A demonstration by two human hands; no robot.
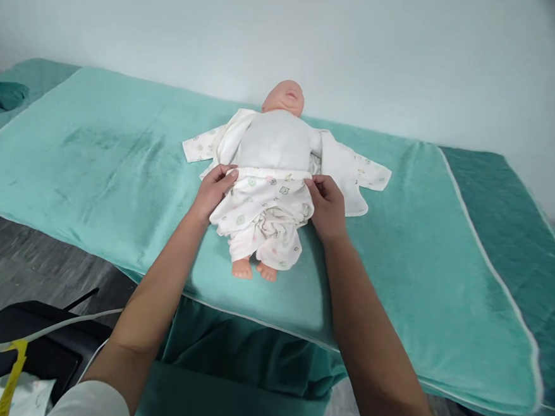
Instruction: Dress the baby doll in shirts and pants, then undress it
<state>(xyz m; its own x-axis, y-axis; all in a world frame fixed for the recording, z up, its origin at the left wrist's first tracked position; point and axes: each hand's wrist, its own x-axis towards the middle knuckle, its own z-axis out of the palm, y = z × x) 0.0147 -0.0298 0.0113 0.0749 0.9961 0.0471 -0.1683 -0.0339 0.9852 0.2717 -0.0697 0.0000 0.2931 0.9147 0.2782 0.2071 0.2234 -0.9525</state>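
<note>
A baby doll (pixel 283 97) lies on its back on a teal towel (pixel 118 178), head toward the wall, bare feet toward me. It wears printed white trousers (pixel 265 213), and an open white printed shirt (pixel 351 169) is spread flat under it. My left hand (pixel 213 191) pinches the waistband of the trousers at the doll's left hip side in view. My right hand (pixel 327 206) grips the waistband on the other side. Both hands have fingers closed on the cloth.
The towel covers a long bed against a pale wall; a darker green sheet (pixel 510 205) shows at the right end. A dark green pillow (pixel 5 94) lies far left. A black object (pixel 35 337) with a clear tube and yellow tape sits at lower left.
</note>
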